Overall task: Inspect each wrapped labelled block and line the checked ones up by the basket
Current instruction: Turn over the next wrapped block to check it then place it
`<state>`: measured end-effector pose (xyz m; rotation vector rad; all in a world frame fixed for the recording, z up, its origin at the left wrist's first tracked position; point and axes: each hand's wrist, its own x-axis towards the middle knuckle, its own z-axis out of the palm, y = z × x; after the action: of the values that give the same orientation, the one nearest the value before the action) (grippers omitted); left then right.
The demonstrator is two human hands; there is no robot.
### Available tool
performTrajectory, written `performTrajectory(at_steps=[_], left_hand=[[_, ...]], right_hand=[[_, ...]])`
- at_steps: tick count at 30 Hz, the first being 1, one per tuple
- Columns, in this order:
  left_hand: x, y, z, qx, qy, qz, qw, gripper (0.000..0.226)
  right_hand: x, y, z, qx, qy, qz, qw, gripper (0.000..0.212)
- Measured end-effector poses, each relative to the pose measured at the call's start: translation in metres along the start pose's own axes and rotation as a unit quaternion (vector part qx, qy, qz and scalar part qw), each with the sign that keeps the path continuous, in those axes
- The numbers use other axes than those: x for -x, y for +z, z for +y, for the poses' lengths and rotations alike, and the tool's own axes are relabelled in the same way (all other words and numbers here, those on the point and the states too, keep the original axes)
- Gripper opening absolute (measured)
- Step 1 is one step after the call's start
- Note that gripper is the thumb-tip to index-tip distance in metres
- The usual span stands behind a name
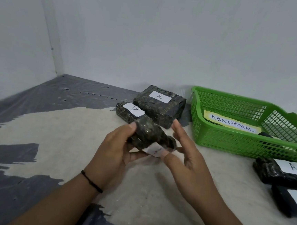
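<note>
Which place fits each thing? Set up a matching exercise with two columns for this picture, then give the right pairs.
Things:
1. green basket
2. yellow ABNORMAL sign
3. block being checked
4. black wristband

Places:
a. held between both hands
b. on the left wrist
c. standing on the right, near the wall
d. lying inside the basket

Pairs: 1-c, 2-d, 3-a, 4-b
</note>
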<state>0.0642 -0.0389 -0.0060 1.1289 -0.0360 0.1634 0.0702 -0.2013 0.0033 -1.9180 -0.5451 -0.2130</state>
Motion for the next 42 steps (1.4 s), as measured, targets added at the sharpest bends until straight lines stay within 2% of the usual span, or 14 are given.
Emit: performTrajectory(at_steps=[3,5,8,11,14,16,20,23,26,28,30,32,35,42], left_hand=[[-0.003,0.0,0.004,0.104,-0.066,0.026,0.992,0.049],[-0.004,-0.002,0.004,0.121,-0.097,0.021,0.988,0.047],[-0.004,-0.005,0.005,0.086,-0.141,0.004,0.986,0.052],[0.0,-0.006,0.004,0.024,-0.113,0.002,0.993,0.053],[0.004,-0.005,0.002,-0.029,-0.062,0.002,0.998,0.05],[0.008,0.002,0.001,-0.039,-0.063,-0.018,0.997,0.042],[0.02,0.038,-0.003,-0.004,-0.088,-0.059,0.994,0.035],[0.034,0.07,-0.014,-0.015,-0.105,-0.1,0.989,0.034],[0.042,0.097,-0.024,-0.081,-0.11,-0.124,0.983,0.035],[0.041,0.106,-0.036,-0.226,-0.057,-0.118,0.965,0.04],[0.039,0.11,-0.049,-0.368,0.018,-0.09,0.925,0.027],[0.04,0.11,-0.061,-0.442,0.071,-0.072,0.891,0.022],[0.043,0.105,-0.071,-0.476,0.09,-0.054,0.873,0.026],[0.044,0.104,-0.076,-0.493,0.099,-0.052,0.863,0.029]], right_hand=[[0.001,-0.002,0.004,0.197,-0.058,-0.018,0.978,0.084],[0.0,-0.004,0.005,0.258,-0.059,-0.003,0.964,0.092],[-0.003,-0.011,0.0,0.293,-0.058,0.015,0.954,0.076],[0.0,-0.023,-0.009,0.288,-0.044,-0.004,0.957,0.065],[0.011,-0.038,-0.015,0.306,-0.017,-0.023,0.952,0.066],[0.024,-0.047,-0.016,0.36,-0.003,-0.02,0.933,0.067],[0.055,-0.07,-0.017,0.459,-0.008,0.043,0.887,0.066],[0.078,-0.099,-0.017,0.446,-0.001,0.074,0.892,0.06],[0.107,-0.132,-0.007,0.435,0.026,0.071,0.897,0.059],[0.126,-0.158,0.0,0.431,0.061,0.064,0.898,0.058],[0.144,-0.185,0.009,0.416,0.101,0.065,0.901,0.059],[0.159,-0.212,0.021,0.408,0.133,0.079,0.9,0.058],[0.17,-0.239,0.036,0.383,0.173,0.076,0.904,0.058],[0.163,-0.256,0.051,0.38,0.165,0.039,0.909,0.058]])
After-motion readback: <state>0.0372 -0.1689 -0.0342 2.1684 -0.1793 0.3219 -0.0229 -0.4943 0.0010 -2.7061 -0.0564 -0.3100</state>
